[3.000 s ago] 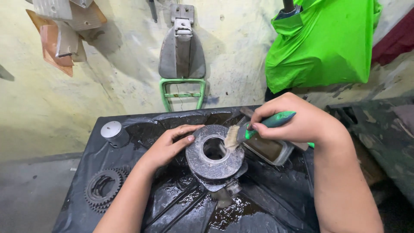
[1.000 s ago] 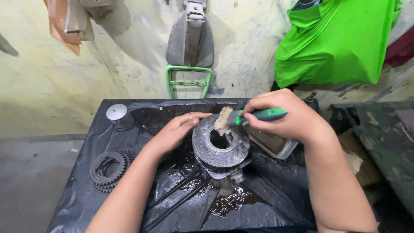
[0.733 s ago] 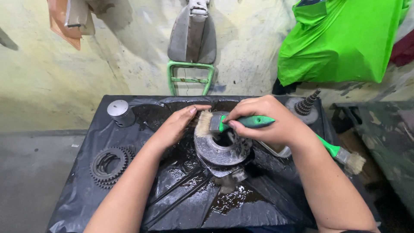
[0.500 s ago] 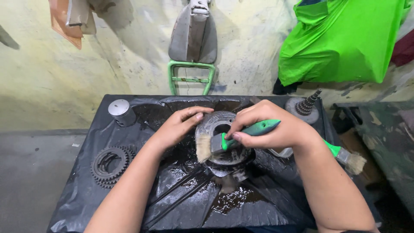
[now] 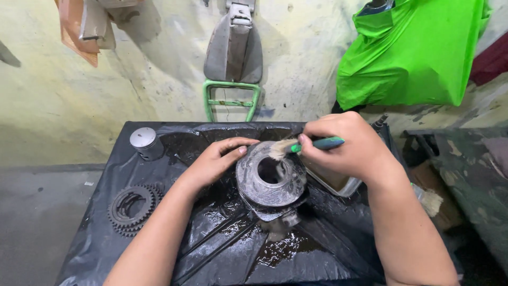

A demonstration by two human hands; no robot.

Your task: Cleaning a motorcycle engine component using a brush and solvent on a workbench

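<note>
Nearest the camera, dark oily liquid pools on the black plastic sheet (image 5: 222, 249) that covers the work surface. Just above it sits the round metal part (image 5: 271, 179), its flat face turned up and its centre hole pointing at the camera. The left hand (image 5: 214, 161) reaches in from the lower left, fingers curled over the part's left rim, holding it. The right hand (image 5: 349, 148) is closed round a green-handled brush (image 5: 304, 146), which lies roughly level, bristles pointing left onto the part's far rim. A toothed sprocket (image 5: 131, 207) lies well left; a grey cylinder (image 5: 146, 143), perhaps a piston, stands beyond. On the far wall hang a green plastic bag (image 5: 407, 58) and a green frame (image 5: 232, 98).
</note>
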